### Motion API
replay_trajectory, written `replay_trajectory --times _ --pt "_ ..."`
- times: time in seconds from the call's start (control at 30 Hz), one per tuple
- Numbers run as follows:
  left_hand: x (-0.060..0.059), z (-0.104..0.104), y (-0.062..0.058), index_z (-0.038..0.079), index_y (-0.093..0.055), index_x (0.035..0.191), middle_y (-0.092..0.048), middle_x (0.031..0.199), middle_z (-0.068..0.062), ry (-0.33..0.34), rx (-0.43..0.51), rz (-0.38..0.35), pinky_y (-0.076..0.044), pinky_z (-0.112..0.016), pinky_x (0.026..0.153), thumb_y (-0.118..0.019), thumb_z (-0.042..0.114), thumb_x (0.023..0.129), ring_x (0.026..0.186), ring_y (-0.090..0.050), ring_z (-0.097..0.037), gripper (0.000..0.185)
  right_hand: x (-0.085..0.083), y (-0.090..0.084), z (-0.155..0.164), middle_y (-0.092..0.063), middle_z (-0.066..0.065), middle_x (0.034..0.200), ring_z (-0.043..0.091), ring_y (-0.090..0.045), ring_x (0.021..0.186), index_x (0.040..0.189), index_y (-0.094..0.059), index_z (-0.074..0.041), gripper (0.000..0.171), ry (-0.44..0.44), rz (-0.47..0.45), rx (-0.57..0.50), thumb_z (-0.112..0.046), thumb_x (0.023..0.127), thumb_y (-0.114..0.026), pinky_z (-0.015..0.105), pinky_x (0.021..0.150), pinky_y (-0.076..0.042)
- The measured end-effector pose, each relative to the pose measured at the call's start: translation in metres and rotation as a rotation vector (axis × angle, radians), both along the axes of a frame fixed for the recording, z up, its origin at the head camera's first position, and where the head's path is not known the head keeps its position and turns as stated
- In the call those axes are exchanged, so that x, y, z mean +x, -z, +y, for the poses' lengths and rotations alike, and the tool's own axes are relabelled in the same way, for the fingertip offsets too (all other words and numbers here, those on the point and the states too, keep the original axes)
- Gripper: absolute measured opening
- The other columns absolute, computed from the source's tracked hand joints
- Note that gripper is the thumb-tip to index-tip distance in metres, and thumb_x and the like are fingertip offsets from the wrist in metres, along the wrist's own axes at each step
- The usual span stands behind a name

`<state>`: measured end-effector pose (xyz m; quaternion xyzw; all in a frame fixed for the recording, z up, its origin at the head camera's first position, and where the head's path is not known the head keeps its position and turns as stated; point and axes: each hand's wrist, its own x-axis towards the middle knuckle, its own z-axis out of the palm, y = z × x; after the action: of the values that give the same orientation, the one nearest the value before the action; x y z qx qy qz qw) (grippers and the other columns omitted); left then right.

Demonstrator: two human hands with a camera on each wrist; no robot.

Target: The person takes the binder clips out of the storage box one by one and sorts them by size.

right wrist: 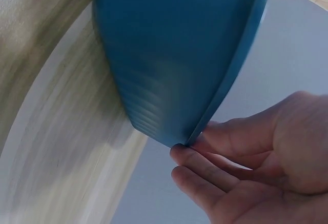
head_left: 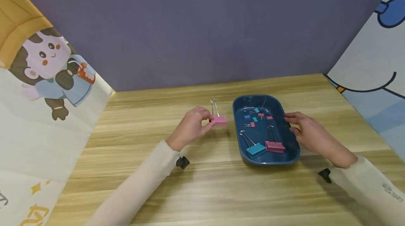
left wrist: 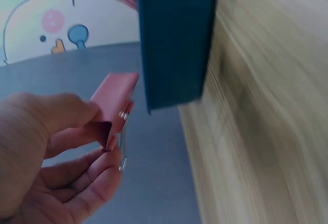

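While the pale wood-grain bench (head_left: 221,191) carries everything shown, a pink metal binder clip with silver wire handles (head_left: 218,118) is pinched in the left hand (head_left: 191,126), just left of a dark blue oval plastic tray (head_left: 292,154) and apart from it. In the left wrist view the thumb and fingers (left wrist: 61,114) are seen curled onto the pink body, with the wire loops left free; such a grip would keep the clip steady without squeezing it open. The clip appears to sit at or just above the bench surface; which of the two cannot be told.

The right hand (head_left: 308,131) is laid against the tray's right rim. In the right wrist view its fingertips (right wrist: 192,157) touch the rim edge, with the fingers nearly straight and nothing enclosed, as would suit bracing the tray against sliding.

Inside the tray lie a large teal binder clip (head_left: 254,148) and a large magenta binder clip (head_left: 274,145) side by side at the near end, and a scatter of small clips in blue, teal and pink (head_left: 257,115) at the far end.

A purple back wall (head_left: 202,25) and cartoon-printed side panels (head_left: 41,89) enclose the bench. Cream sleeves (head_left: 142,183) cover both forearms.
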<state>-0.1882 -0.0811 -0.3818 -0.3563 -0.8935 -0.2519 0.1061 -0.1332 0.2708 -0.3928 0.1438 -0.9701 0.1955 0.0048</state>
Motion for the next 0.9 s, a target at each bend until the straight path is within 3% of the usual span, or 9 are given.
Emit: replay_trajectory --times 0.23,0.43,0.63,0.9 --pt "-0.022 0.0 0.011 0.007 -0.07 0.086 -0.061 0.078 0.002 -0.039 -0.059 -0.111 -0.044 -0.024 0.065 -0.074 0.013 0.082 0.075 -0.057 -0.021 0.008 -0.007 0.002 0.002 -0.045 0.03 0.129 0.049 -0.044 0.116 0.121 -0.052 0.017 0.037 0.002 0.019 -0.003 0.011 0.085 -0.057 0.059 0.088 -0.04" --pt "-0.025 0.001 0.02 0.008 -0.071 0.089 -0.062 0.081 0.004 -0.045 -0.123 -0.193 -0.046 -0.022 0.068 -0.073 0.016 0.083 0.077 -0.056 -0.015 0.009 0.001 0.005 0.003 -0.048 0.03 0.126 0.048 -0.05 0.111 0.118 -0.055 0.018 0.037 -0.046 0.071 0.01 0.012 0.082 -0.061 0.055 0.083 -0.045" --pt "-0.029 0.006 0.026 0.006 -0.071 0.09 -0.064 0.085 0.001 -0.052 -0.11 -0.186 -0.048 -0.024 0.074 -0.073 0.013 0.083 0.08 -0.058 -0.016 0.01 0.0 0.002 0.002 -0.05 0.028 0.125 0.046 -0.052 0.108 0.117 -0.056 0.016 0.037 -0.067 0.124 0.022 0.012 0.081 -0.062 0.055 0.081 -0.046" --pt "-0.04 0.019 0.042 0.01 -0.072 0.087 -0.065 0.083 0.002 -0.038 -0.166 -0.173 -0.047 -0.025 0.074 -0.073 0.019 0.084 0.077 -0.057 -0.011 0.01 -0.002 0.007 0.006 -0.05 0.028 0.125 0.047 -0.052 0.109 0.118 -0.057 0.015 0.036 -0.054 0.075 0.044 0.008 0.083 -0.063 0.054 0.081 -0.046"
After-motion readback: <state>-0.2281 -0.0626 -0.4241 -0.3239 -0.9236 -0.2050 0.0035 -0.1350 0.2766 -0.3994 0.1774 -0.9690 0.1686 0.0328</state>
